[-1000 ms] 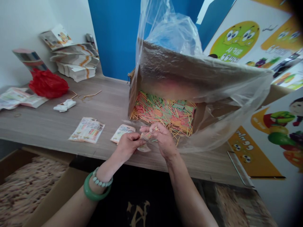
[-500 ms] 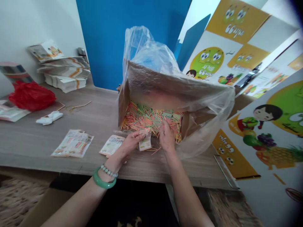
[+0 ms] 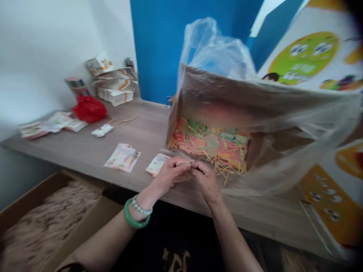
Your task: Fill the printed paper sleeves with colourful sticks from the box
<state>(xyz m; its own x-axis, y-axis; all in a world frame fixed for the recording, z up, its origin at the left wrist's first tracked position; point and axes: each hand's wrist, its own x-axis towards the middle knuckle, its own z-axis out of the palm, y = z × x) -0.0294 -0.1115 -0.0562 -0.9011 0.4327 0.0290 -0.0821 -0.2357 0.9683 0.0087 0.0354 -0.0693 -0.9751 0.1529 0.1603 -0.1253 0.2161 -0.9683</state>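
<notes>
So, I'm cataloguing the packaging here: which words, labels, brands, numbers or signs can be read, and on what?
"66", apparently, on the printed carton's green oval; the lettering around it is blurred.
Orange panel: too blurred.
Packets: print too small.
Stacked cartons: nothing legible.
Black clothing: gold mark, unclear.

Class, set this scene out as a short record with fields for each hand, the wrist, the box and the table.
left hand: pinching a small blurred item
right hand: fingers curled, tips close to the left hand's
left wrist: green bangle, beaded bracelet
open box: lined with clear plastic, holding thin coloured sticks
table: printed packets, red bag, stacked cartons
unclear: what the item is
</notes>
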